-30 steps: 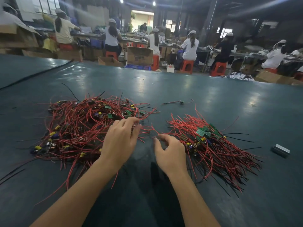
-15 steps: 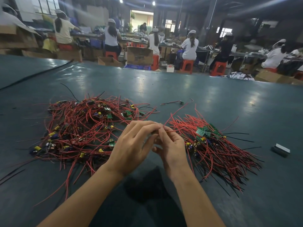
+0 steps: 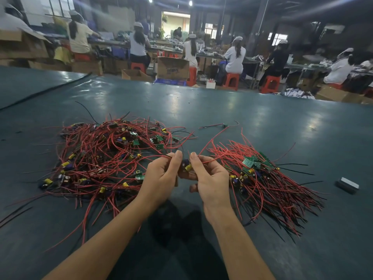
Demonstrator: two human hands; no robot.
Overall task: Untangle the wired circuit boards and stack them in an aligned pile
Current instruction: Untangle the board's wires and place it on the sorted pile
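— What's being held?
— One wired board (image 3: 187, 167) at frame centre, above the table. The left hand (image 3: 161, 176) and right hand (image 3: 212, 178) both pinch it, and its red wires trail to both sides.
— And around it?
— The tangled heap (image 3: 105, 158) is centre left and the aligned pile (image 3: 260, 176) centre right, both on the green table (image 3: 201, 106).

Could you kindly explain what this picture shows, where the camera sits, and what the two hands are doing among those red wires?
No machine here: a person works bare-handed, and the camera sits on their head, looking forward and down. On the dark green table lie a tangled heap of red-wired green circuit boards, left, and a tidier pile of them, right, plus a small grey block. The left hand and right hand pinch the wires of one small board with a yellow capacitor between the piles.
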